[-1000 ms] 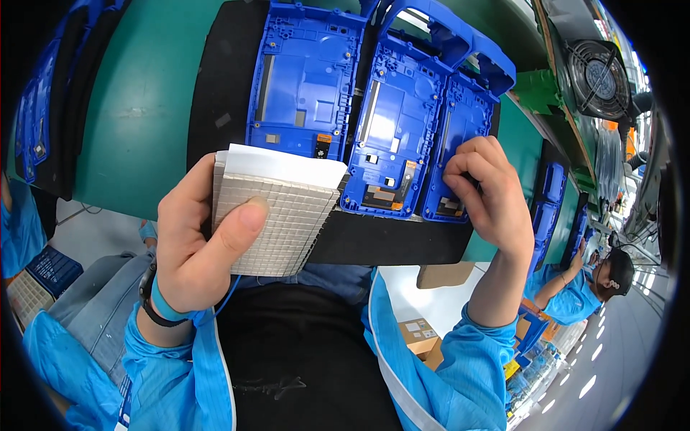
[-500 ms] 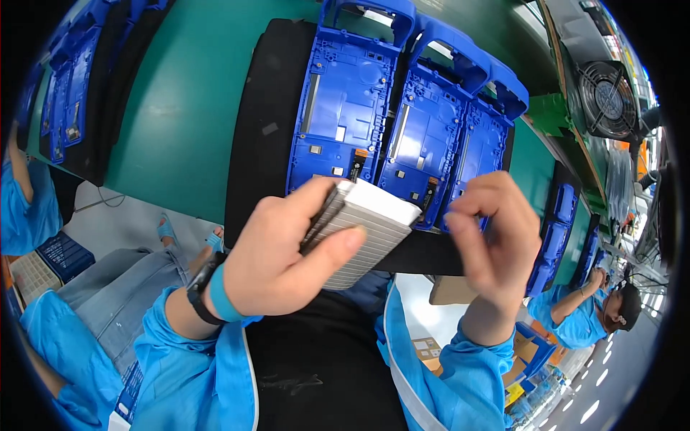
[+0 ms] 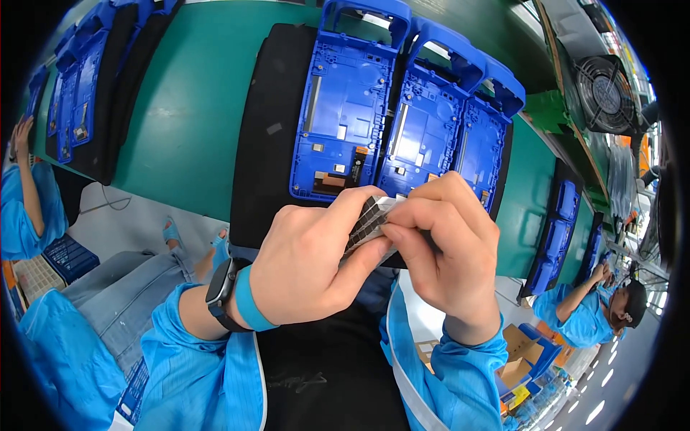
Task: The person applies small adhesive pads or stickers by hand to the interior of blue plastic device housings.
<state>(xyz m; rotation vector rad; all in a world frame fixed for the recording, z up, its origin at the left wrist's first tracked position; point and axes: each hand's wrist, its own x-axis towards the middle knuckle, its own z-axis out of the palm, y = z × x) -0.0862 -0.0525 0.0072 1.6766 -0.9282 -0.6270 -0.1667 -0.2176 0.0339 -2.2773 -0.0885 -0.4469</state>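
My left hand (image 3: 302, 262) is closed around a stack of sheets (image 3: 368, 221) with a dark, gridded side, its thumb lying along the near face. My right hand (image 3: 453, 251) pinches the stack's upper right edge between thumb and forefinger. Whether it grips one sheet or several is hidden by the fingers. Just beyond the hands, three blue plastic housings (image 3: 345, 97) with raised handles lie side by side on a black mat (image 3: 262, 136). The nearest part of the left housing shows a copper-coloured patch (image 3: 332, 181) and a black flex strip (image 3: 357, 165).
The mat rests on a green table (image 3: 183, 108). More blue housings stand on the table at far left (image 3: 75, 100) and at right (image 3: 553, 244). A fan (image 3: 605, 93) sits at the back right. Co-workers in blue sit at both sides, one close at left (image 3: 65, 352).
My right hand has moved left and closed onto the stack's edge. The stack has turned in my left hand, so its broad face no longer shows.
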